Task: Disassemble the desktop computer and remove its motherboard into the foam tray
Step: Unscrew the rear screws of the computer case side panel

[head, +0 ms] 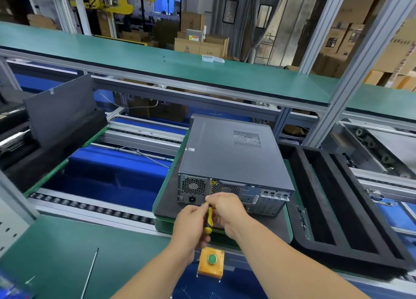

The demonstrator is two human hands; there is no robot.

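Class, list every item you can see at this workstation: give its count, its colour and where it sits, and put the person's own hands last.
computer case: one, dark grey, closed, lying on a black mat at centre.
screwdriver: one, yellow and black handle, at the case's rear panel.
foam tray: one, black, slotted, right of the case.
foam block: one, black, with an upright panel, far left.
button box: one, yellow with a green button, near edge below the hands.
thin rod: one, grey, on the green bench at lower left.
left hand: grips the screwdriver handle.
right hand: pinches the screwdriver near its top.
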